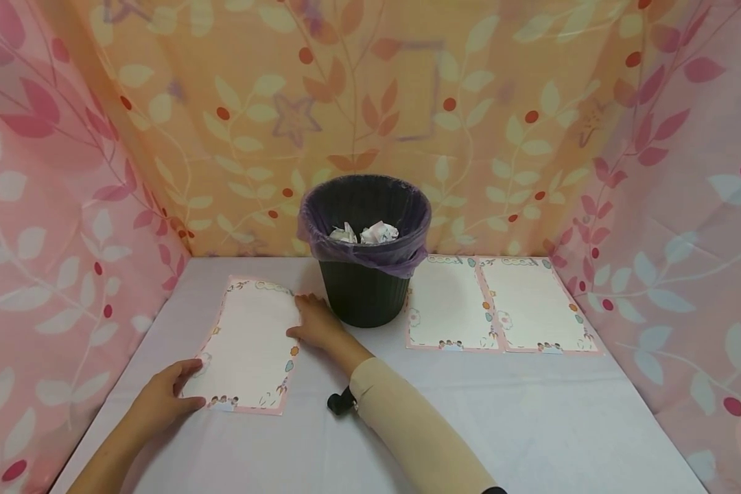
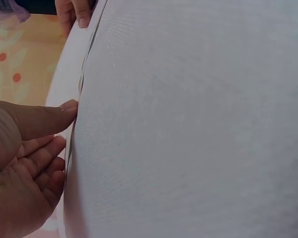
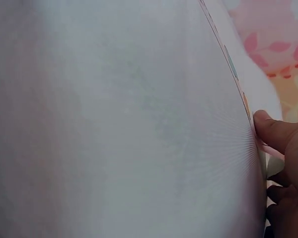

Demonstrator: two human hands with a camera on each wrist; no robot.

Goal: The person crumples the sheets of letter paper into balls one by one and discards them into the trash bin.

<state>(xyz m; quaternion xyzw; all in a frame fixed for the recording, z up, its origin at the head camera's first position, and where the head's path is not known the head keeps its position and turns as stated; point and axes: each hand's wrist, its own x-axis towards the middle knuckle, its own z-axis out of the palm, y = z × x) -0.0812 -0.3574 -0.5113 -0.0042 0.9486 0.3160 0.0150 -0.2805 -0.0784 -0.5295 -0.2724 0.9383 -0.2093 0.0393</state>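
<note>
A sheet of decorated paper (image 1: 250, 343) with a pink printed border lies at the left of the table. My left hand (image 1: 167, 398) touches its lower left corner, fingers at the left side and thumb by the bottom edge. In the left wrist view, that thumb (image 2: 54, 116) meets the sheet's edge and the fingers rest loosely below. My right hand (image 1: 321, 322) pinches the sheet's right edge near the top corner, which bends up a little. Seen from the right wrist, a bit of the border sits between its thumb (image 3: 275, 129) and fingers.
A dark bin (image 1: 364, 291) with a purple liner stands at the back middle, crumpled paper (image 1: 379, 233) inside. Two similar sheets, one nearer the bin (image 1: 447, 305) and one further right (image 1: 534, 305), lie side by side. Patterned curtains (image 1: 500, 158) close off the back and sides.
</note>
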